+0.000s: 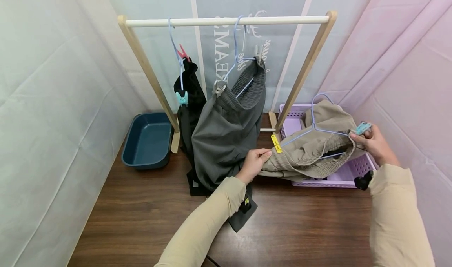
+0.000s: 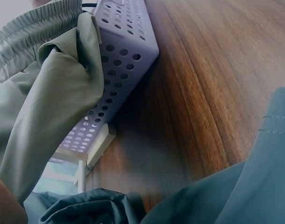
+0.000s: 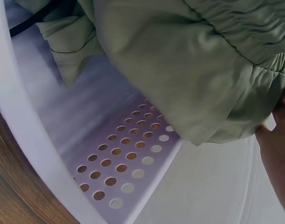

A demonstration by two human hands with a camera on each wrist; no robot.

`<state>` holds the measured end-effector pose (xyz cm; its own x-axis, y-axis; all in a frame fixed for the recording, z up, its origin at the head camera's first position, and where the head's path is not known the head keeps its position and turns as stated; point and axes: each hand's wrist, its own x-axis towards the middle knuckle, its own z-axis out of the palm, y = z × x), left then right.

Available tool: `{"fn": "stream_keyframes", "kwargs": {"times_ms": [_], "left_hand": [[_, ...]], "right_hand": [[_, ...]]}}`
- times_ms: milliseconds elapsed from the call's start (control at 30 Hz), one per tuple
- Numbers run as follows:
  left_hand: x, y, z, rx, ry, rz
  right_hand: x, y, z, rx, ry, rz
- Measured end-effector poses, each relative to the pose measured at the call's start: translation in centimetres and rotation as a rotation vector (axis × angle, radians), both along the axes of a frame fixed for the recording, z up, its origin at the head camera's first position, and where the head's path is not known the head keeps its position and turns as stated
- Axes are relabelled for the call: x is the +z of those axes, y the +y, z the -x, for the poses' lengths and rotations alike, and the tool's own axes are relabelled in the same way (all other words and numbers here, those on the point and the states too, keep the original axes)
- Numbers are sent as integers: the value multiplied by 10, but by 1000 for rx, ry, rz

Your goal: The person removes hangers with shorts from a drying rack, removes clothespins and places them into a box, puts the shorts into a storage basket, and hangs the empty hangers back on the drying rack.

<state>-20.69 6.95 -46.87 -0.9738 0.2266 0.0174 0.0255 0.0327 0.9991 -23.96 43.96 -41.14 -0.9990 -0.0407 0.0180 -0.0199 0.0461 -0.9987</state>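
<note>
Khaki pants (image 1: 307,149) with an elastic waistband lie partly in a purple basket (image 1: 332,184), a light-blue hanger (image 1: 313,126) set at the waistband. A yellow clothespin (image 1: 276,144) sits on the waistband's left side, a blue clothespin (image 1: 363,128) on its right. My left hand (image 1: 253,165) pinches the left edge of the waistband, below the yellow clothespin. On the opposite side, my right hand (image 1: 377,144) grips the waistband right beside the blue clothespin; some of its fingers are hidden behind. Through the right wrist view, khaki cloth (image 3: 180,70) drapes over the basket (image 3: 110,154).
A wooden rack with a white bar (image 1: 212,22) stands at the back. Grey pants (image 1: 229,129) and black pants (image 1: 190,98) hang from it on hangers with clothespins, their legs reaching the wooden table (image 1: 300,227). To the left stands a dark blue basin (image 1: 148,141).
</note>
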Motion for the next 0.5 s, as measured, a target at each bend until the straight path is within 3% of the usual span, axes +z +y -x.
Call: {"fn": "stream_keyframes", "kwargs": {"times_ms": [200,367,500], "left_hand": [[-2,-1,1,-7,12,-5],[-1,-2,2,-28,17,21],[-1,-3,2,-21,38,41]], "right_hand": [[1,0,1,-7,-75,-39],[0,-3,0,-36,-73,-68],[2,-5,1,-8,-46,-74]]}}
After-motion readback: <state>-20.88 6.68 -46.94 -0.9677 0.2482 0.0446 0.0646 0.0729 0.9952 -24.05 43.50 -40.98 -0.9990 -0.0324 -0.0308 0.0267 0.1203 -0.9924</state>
